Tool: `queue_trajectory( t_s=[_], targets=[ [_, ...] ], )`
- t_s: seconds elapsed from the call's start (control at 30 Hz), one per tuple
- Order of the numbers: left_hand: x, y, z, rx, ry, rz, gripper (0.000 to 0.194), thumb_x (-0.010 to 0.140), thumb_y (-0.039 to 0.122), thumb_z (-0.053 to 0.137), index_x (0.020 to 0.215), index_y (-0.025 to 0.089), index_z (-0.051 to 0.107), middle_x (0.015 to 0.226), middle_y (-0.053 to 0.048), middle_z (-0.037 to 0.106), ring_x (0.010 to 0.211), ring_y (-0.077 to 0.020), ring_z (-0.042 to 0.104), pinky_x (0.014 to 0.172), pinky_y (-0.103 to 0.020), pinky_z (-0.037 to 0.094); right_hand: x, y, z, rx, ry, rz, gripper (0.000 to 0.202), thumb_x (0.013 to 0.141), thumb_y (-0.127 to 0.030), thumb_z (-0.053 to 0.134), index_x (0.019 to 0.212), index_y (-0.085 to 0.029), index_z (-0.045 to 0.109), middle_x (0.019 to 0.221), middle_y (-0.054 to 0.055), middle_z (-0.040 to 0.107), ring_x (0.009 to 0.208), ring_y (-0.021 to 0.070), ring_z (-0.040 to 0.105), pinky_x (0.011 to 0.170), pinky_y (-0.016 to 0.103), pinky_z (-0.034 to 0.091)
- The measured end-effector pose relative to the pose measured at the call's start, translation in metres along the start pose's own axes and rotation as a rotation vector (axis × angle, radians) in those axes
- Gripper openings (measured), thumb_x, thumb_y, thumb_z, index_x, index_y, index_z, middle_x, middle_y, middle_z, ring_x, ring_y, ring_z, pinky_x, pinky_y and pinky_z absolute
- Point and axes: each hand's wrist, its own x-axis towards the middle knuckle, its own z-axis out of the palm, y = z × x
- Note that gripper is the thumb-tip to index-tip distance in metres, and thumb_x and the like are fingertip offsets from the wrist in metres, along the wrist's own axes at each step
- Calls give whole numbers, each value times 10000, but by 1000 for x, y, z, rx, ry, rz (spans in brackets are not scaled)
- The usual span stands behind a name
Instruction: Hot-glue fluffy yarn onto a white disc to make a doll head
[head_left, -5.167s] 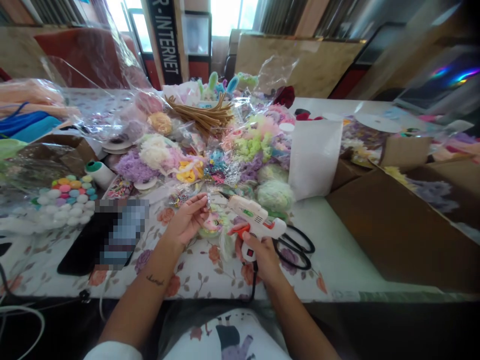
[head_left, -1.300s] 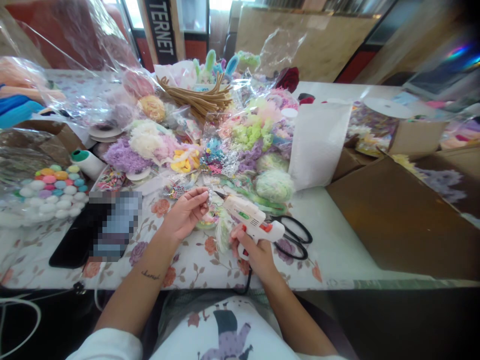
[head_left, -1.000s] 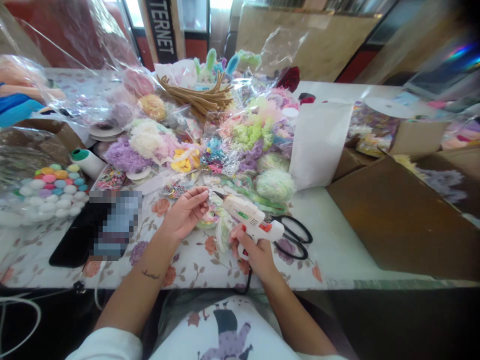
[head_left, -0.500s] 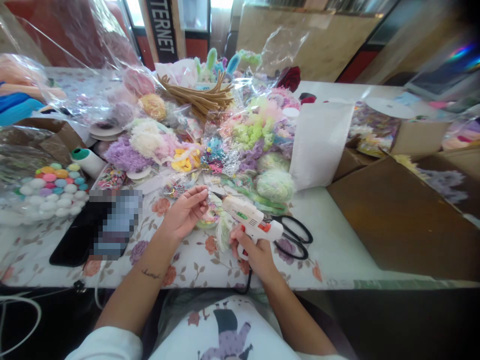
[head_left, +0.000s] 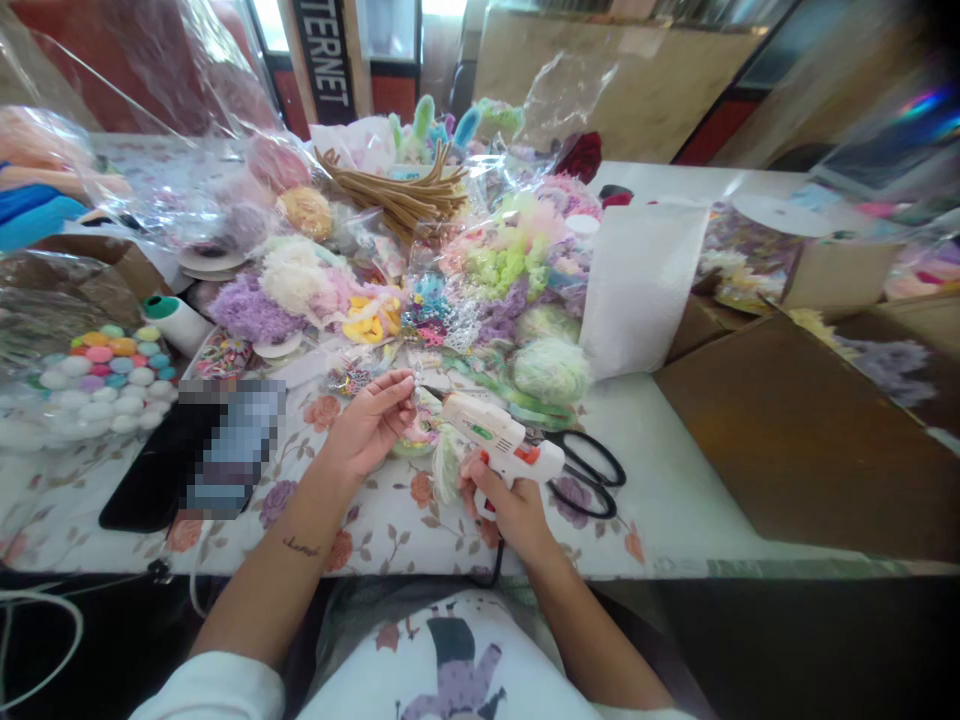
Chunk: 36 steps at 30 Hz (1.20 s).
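My right hand (head_left: 510,500) is wrapped round the handle of a white hot glue gun (head_left: 484,425) with an orange-red part near its back. The gun's dark nozzle points left, at the fingertips of my left hand (head_left: 382,420). Those fingers pinch a tiny clear, shiny piece (head_left: 417,380), too small to name. Under the gun lies a pastel yarn piece (head_left: 420,432) with a pale green tassel (head_left: 448,470). Black-handled scissors (head_left: 592,470) rest just right of the gun, partly hidden behind it.
Yarn balls (head_left: 551,370), fluffy trims (head_left: 255,305) and bagged beads crowd the table's middle. A bag of pompoms (head_left: 105,390) and a phone (head_left: 142,480) lie left. An open cardboard box (head_left: 810,440) stands right. The gun's black cord (head_left: 495,565) hangs over the front edge.
The glue gun has shifted very slightly left in my right hand. My left hand stays almost in place, still pinching the tiny piece by the nozzle.
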Motion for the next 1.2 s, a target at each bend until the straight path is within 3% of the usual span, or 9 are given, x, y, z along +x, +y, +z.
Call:
queue_trajectory(
  t_s=[1.2],
  targets=[
    [3,1,-1,-101,14,0,107,713,6,710,785,81,683,635,14,587,527,-43,557,431,-98,446,-1,0,0,-41,-18,-15,392,814,-561,612,729,-181,562,502,-39,534,285,39,336,251,164,290]
  ],
)
